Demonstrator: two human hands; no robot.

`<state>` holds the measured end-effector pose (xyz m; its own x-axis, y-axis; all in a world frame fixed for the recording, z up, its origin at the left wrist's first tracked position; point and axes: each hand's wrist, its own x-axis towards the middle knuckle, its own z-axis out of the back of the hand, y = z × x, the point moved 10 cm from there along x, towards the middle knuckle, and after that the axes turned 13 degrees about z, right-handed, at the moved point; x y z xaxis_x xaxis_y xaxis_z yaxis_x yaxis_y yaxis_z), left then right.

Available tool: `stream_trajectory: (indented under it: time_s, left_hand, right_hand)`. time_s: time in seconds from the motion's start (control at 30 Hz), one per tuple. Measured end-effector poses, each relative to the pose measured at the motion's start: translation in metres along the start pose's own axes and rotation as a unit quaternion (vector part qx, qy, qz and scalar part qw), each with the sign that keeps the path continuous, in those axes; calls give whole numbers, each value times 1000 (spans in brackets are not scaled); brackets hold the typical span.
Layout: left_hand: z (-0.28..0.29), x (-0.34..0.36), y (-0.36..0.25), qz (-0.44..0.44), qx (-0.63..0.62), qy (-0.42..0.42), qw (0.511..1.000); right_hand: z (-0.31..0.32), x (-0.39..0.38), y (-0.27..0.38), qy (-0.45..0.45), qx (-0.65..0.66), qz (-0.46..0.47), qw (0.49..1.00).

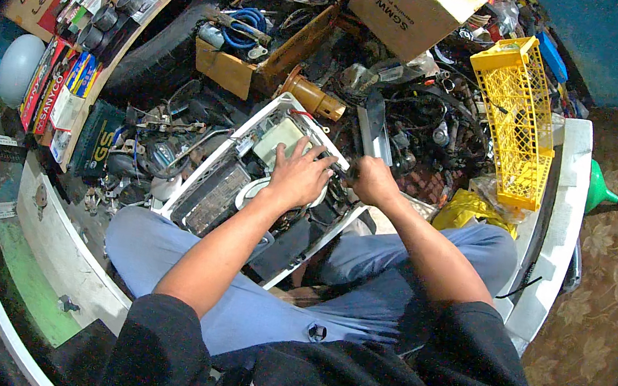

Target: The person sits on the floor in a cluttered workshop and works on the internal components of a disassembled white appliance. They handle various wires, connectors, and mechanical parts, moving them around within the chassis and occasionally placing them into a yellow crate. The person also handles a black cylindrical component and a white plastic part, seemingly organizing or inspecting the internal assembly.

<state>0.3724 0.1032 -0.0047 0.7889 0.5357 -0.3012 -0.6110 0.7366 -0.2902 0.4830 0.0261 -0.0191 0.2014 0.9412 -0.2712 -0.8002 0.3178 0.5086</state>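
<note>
A white plastic crate (197, 178) with dark boxy parts (220, 194), a pale cream component (275, 139) and a white ring (251, 192) lies between my bent legs. My left hand (298, 176) rests on the contents near the cream component, its fingers apart and slightly curved, with nothing visibly held. My right hand (374, 178) is closed at the crate's right side, around something dark that I cannot make out.
Around me lie cardboard boxes (409, 8), a tyre (156, 58), tangled metal parts (444, 129), a brass-coloured cylinder (313, 99), a yellow basket (507, 117), a yellow bag (468, 213), a green funnel (599, 186) and stacked small boxes (52, 88) at the left.
</note>
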Motion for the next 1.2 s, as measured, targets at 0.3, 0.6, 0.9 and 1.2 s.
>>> stream_trajectory:
  time_s: [0.3,0.6,0.9,1.2]
  left_hand:
    - [3,9,6,-2,-60,-7,998]
    - [5,3,2,-24,-53,-4,998]
    - [2,5,2,-19,-62,21,998]
    - [2,10,8,-34,-66,31,997]
  right_hand:
    - [9,2,13,-66,96,34,993]
    - [-2,1,8,10,-84,6,996]
    - [-7,-6,4,9,-183,15,983]
    - [-22,-5,3,-2,-203,38,978]
